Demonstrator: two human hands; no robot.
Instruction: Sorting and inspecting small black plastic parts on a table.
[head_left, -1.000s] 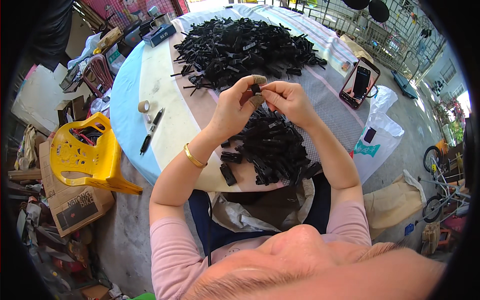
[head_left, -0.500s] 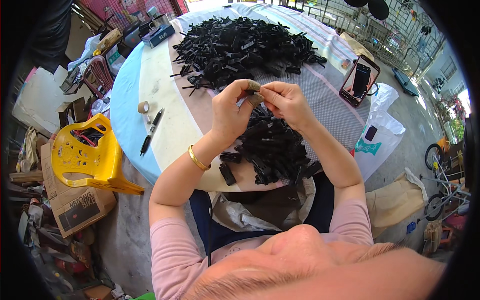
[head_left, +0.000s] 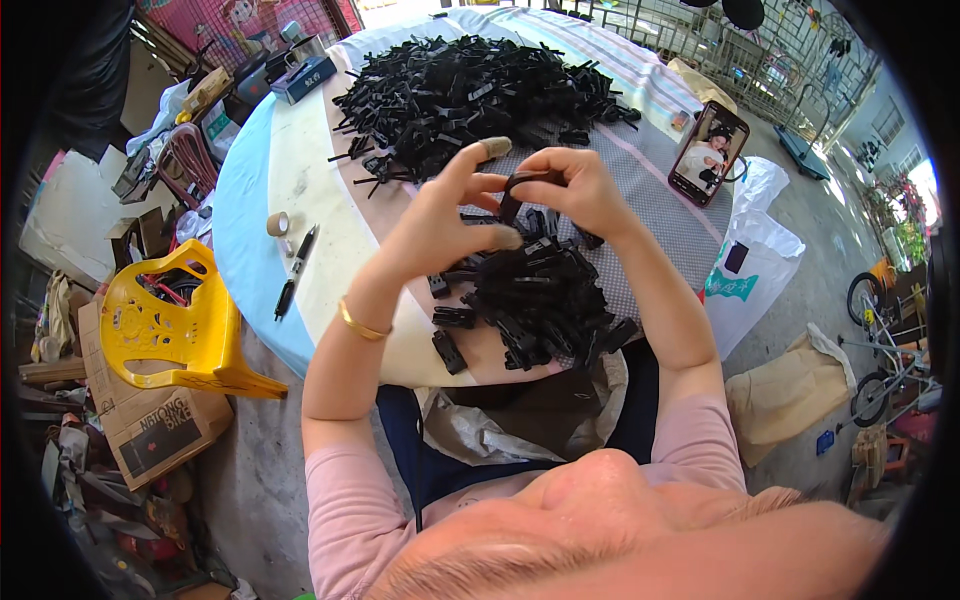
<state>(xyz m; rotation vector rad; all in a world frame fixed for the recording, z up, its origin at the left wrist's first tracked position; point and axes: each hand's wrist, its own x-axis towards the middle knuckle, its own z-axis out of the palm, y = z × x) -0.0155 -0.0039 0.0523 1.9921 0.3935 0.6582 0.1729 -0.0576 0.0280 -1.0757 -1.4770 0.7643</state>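
Observation:
My left hand [head_left: 448,215] is spread above the table, its thumb and forefinger wide apart, with tan coverings on both tips. Its other fingers reach close to a curved black strap-like piece [head_left: 514,196]; whether they touch it I cannot tell. Pinched in my right hand [head_left: 582,192], that piece bends over in a loop. Below my hands lies a near pile of black strap pieces with buckle-like parts [head_left: 545,295]. Beyond them spreads a larger heap of similar loose black pieces [head_left: 470,95].
On the round cloth-covered table [head_left: 300,180] are a tape roll [head_left: 277,224], a pen [head_left: 296,272], a small blue box [head_left: 304,80] and a propped phone [head_left: 709,155]. A yellow chair [head_left: 165,320] stands left; a white plastic bag [head_left: 755,250] hangs at the right edge.
My hands have come apart from a shared pinch. My left thumb and forefinger have spread, and a looped black piece now shows in my right hand. The phone's picture has changed.

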